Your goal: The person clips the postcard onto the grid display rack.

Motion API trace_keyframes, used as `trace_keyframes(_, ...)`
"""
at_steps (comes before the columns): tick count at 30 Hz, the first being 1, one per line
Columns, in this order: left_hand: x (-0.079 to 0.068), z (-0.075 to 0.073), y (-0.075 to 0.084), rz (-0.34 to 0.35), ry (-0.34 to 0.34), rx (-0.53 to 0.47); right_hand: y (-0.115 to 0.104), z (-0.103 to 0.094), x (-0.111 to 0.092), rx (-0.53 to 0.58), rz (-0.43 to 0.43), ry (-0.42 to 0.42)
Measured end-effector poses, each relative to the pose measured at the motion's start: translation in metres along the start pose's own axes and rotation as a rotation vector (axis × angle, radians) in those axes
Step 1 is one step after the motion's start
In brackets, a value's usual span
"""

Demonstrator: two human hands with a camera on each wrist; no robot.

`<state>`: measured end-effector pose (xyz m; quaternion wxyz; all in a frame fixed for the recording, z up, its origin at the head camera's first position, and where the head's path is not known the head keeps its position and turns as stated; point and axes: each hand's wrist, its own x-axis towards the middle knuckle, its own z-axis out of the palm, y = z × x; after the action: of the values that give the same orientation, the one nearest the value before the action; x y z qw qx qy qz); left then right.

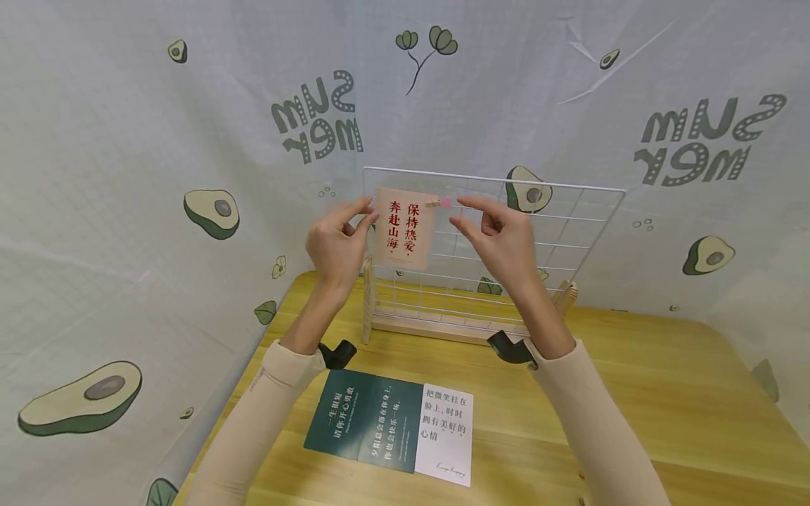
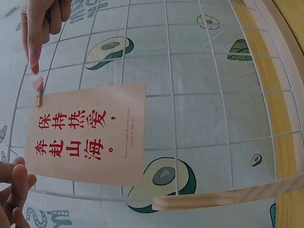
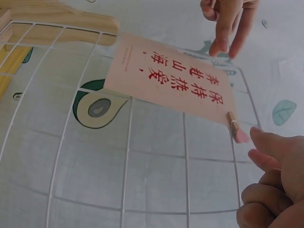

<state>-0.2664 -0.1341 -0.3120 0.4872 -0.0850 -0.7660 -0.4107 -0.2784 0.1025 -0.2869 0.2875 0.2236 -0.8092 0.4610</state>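
A pale pink card [image 1: 405,228] with red Chinese characters hangs on a white wire grid rack [image 1: 500,246], near its upper left. A small wooden clothespin [image 1: 433,204] with a pink heart [image 1: 446,202] grips the card's upper right edge. My left hand [image 1: 338,242] is at the card's left edge, thumb and index finger spread apart; whether they touch the card I cannot tell. Just right of the heart, my right hand [image 1: 500,235] has thumb and index finger parted, with nothing between them. The right wrist view shows the clothespin [image 3: 232,123] beside those fingertips.
Two dark green cards [image 1: 361,422] and a white card [image 1: 445,436] lie side by side on the yellow wooden table [image 1: 538,436]. Wooden feet [image 1: 368,302] support the rack. A white curtain [image 1: 126,140] with avocado prints hangs behind.
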Motion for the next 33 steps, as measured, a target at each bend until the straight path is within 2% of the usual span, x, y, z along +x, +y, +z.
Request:
trace_keyframes(6,-0.034,-0.008,0.004,0.006,-0.126,-0.070,0.007,-0.015,-0.026,-0.015,0.066,-0.044)
trace_keyframes(12,-0.074,-0.009,0.007,-0.043,-0.251,-0.100,0.023,-0.031,-0.062,-0.053,0.132,-0.085)
trace_keyframes(17,-0.106,-0.007,0.007,-0.091,-0.383,-0.099,0.039,-0.041,-0.099,-0.092,0.204,-0.100)
trace_keyframes(21,-0.134,-0.004,0.004,-0.136,-0.512,-0.060,0.054,-0.049,-0.131,-0.097,0.303,-0.133)
trace_keyframes(24,-0.155,-0.001,-0.001,-0.193,-0.640,-0.049,0.065,-0.057,-0.157,-0.072,0.395,-0.170)
trace_keyframes(27,-0.173,0.002,-0.007,-0.242,-0.759,-0.056,0.073,-0.066,-0.181,-0.068,0.468,-0.167)
trace_keyframes(33,-0.195,0.010,-0.013,-0.276,-0.936,-0.096,0.084,-0.081,-0.220,-0.097,0.550,-0.135)
